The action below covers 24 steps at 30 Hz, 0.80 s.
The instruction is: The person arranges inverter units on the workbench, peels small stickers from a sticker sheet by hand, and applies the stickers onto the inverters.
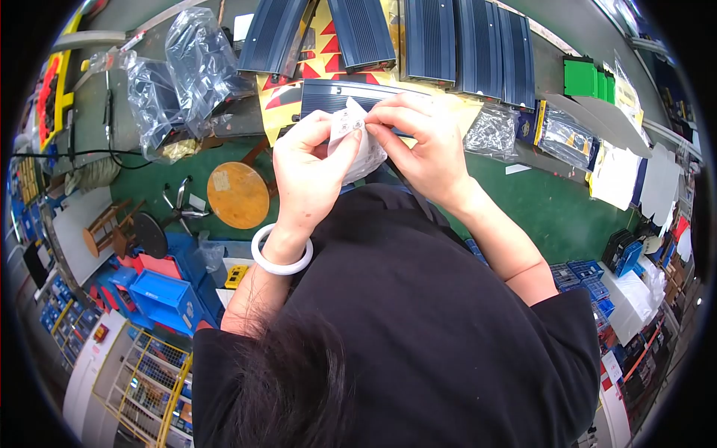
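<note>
My left hand (310, 160) grips a crumpled white sheet with small printed marks (348, 123), which looks like a sticker sheet, between thumb and fingers. At the sheet's right edge, the thumb and forefinger of my right hand (422, 142) are pinched together. Whether a loose sticker is between them is too small to tell. Just beyond both hands lies a dark blue ribbed metal housing (328, 91), partly covered by the hands and the sheet. Yellow sheets with red triangles (328, 45) lie under and around it.
More ribbed housings (429, 41) line the bench's back. Clear plastic bags (196, 63) lie at left, bagged parts (564, 134) and green blocks (588, 78) at right. A round wooden stool (237, 196) and blue bins (166, 299) stand on the left side of the floor.
</note>
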{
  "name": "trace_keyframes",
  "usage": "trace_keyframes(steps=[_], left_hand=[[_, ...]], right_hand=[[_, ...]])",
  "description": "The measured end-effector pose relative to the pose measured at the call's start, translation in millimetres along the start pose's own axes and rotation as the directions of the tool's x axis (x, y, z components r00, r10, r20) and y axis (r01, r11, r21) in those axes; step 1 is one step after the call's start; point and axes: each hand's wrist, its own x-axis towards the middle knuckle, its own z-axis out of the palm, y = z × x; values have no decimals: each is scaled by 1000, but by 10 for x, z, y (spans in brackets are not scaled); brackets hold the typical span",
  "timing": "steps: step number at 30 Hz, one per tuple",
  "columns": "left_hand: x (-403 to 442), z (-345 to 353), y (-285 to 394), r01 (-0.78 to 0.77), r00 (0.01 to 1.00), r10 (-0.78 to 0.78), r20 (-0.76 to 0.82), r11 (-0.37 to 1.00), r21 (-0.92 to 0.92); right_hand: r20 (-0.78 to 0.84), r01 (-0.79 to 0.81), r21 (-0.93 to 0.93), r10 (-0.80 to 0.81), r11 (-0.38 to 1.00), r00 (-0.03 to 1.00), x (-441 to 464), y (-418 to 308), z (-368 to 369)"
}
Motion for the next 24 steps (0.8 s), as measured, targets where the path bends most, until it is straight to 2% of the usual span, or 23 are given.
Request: trace_keyframes(steps=[14, 24], left_hand=[[-15, -50, -39, 32, 999, -31, -11, 999, 20], [-16, -28, -30, 9, 1000, -8, -18, 999, 53]], right_hand=[[-16, -69, 113, 71, 991, 997, -37, 13, 58], [-26, -18, 23, 18, 1000, 1000, -27, -2, 46]])
